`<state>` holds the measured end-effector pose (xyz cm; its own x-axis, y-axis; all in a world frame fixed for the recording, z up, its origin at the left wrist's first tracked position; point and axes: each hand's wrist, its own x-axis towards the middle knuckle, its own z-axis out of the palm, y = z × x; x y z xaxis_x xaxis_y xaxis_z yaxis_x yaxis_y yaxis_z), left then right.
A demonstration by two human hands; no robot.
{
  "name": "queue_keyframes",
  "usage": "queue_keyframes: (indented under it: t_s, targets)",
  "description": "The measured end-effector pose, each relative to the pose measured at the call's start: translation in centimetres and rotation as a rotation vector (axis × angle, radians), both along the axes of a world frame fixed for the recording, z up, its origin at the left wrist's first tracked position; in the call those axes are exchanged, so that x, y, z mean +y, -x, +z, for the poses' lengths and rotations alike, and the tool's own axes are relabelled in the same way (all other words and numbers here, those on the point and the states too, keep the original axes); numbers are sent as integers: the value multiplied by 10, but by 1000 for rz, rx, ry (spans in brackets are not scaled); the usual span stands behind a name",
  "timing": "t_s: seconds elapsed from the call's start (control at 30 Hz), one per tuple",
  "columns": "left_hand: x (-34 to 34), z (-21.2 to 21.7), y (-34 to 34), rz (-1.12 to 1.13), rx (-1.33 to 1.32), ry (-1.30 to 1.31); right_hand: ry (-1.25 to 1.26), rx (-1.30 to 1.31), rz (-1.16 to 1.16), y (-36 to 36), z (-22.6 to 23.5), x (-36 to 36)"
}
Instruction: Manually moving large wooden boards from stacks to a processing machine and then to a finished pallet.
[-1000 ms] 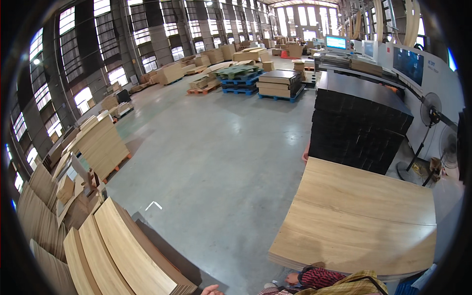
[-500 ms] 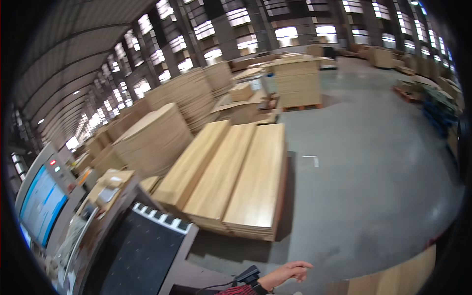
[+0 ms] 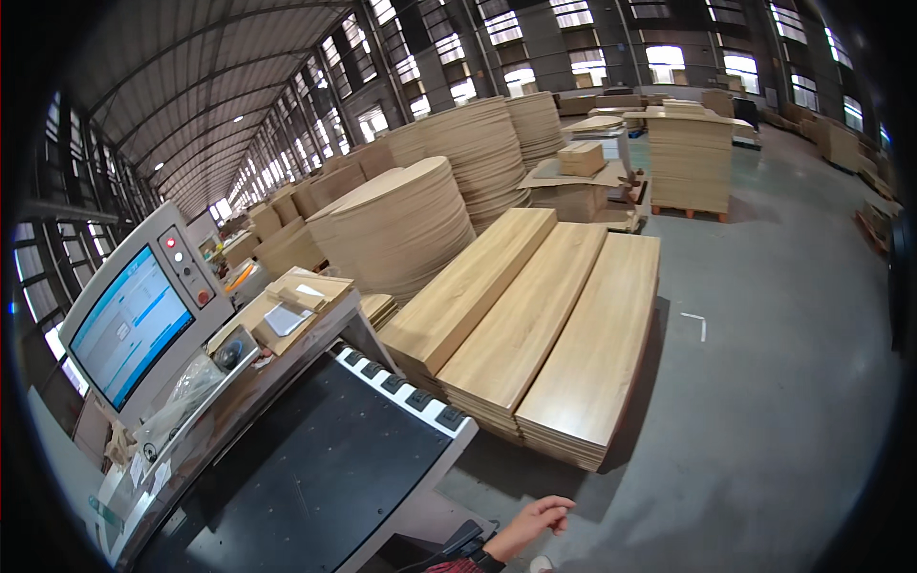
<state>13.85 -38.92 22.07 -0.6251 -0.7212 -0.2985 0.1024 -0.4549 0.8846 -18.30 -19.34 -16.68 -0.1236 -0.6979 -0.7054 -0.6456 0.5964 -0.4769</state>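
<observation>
My left hand (image 3: 536, 524) reaches up from the lower edge, with a red checked sleeve and a black wristband (image 3: 487, 560) behind it. Its fingers are loosely bent and partly stretched, holding nothing. It hangs over the floor, just right of a grey machine with a dark flat bed (image 3: 315, 468) and nearest to that machine's corner. Beyond the hand lie three stacks of long wood-grain boards (image 3: 592, 349) side by side. A control screen (image 3: 132, 325) with lit buttons beside it stands at the left. My right hand is out of view.
On a side ledge by the machine lie a plastic bag (image 3: 181, 406) and a wooden board with papers (image 3: 287, 315). Tall stacks of curved-looking sheets (image 3: 392, 229) stand behind. A pallet stack (image 3: 690, 162) is at the far right. Grey floor (image 3: 774, 382) runs along the right.
The view has turned left, so the boards and machine sit farther right and more of the screen shows. My hand sits slightly farther left in the picture, its fingers more bent.
</observation>
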Motion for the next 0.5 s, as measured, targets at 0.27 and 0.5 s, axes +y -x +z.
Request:
queue_keyframes:
  t_s: [0.27,0.5]
  targets:
    - [-23,18,-147,851,-717,724,3,46,106,-35,-12,-41]
    - [4,30,-215,903,-1401,1133,183,244,472,-22,-83,-57]
